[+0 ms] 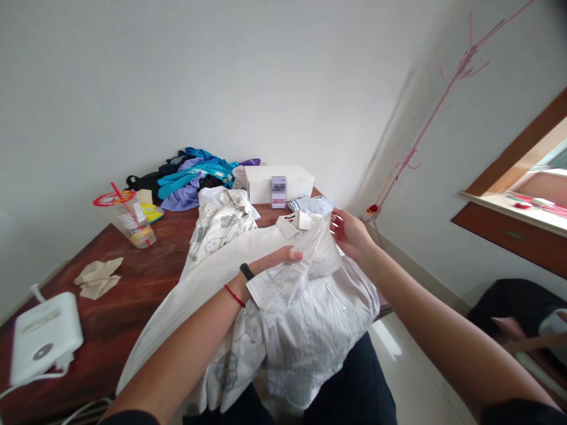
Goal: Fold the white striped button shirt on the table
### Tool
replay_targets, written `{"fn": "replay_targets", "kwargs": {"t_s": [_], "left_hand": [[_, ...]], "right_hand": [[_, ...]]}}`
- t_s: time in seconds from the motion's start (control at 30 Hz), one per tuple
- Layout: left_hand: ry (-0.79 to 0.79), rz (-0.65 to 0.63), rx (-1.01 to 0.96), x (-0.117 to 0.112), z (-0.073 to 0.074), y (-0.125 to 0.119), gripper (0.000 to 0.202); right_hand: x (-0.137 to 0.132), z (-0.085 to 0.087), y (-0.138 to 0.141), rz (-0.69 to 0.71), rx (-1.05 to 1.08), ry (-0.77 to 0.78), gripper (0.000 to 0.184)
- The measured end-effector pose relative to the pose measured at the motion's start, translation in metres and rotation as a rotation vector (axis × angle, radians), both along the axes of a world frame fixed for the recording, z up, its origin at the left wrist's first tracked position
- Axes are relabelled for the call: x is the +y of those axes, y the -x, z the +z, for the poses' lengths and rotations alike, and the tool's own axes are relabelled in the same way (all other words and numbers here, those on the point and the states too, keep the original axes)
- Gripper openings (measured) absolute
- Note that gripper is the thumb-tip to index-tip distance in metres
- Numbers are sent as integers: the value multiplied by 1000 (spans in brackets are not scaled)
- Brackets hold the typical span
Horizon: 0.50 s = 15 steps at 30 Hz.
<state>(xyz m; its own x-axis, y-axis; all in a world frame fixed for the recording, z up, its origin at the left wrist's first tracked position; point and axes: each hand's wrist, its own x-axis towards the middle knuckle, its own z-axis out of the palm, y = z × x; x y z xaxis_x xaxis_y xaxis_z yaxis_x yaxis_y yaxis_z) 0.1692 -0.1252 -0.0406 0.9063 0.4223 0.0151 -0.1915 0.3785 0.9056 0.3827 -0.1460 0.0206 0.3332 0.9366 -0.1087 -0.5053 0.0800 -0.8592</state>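
we have the striped shirt (305,321) spread over the near side of the dark wooden table (150,277), its front hanging down toward the lap and its collar pointing away from us. our left hand (283,257) is clamped on a fold of its pale cloth, thumb on top, and our right hand (352,233) pinches the raised edge near the collar, so a thin panel stands up between the two. the step in hand looks like arranging that loose part (a sleeve, perhaps, though we cannot be sure) over the shirt's front. as we judge it, the next move calls for keeping both grips light and even, so the cloth comes down flat, without dragging the printed garment (217,227) lying partly underneath. the white box (261,180) sits just beyond the collar.
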Motion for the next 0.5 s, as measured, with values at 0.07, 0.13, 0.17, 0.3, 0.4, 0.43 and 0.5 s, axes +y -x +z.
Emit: {"fn": "replay_targets", "kwargs": {"t_s": [0.07,0.13,0.17,0.3,0.4,0.43,0.5], "left_hand": [[43,16,-10,3,6,8,46],[94,61,-28,10,9,14,45],[109,89,-36,15,10,17,44],[109,179,-93,32,15,29,48],[81,197,-151,38,17,36,58],[73,193,-161,39,17,38,61],[60,179,-161,41,17,41,67]], "right_hand": [[-6,-6,-6,-2,-23,-7,21],[-19,-18,-8,-9,-55,-24,21],[-27,-26,-7,-24,-89,-39,21],[-75,-59,6,-44,-447,-156,26],[-109,-73,22,227,-856,-254,27],[-116,-75,26,333,-991,-295,24],[-120,-80,31,495,-1230,-355,18]]}}
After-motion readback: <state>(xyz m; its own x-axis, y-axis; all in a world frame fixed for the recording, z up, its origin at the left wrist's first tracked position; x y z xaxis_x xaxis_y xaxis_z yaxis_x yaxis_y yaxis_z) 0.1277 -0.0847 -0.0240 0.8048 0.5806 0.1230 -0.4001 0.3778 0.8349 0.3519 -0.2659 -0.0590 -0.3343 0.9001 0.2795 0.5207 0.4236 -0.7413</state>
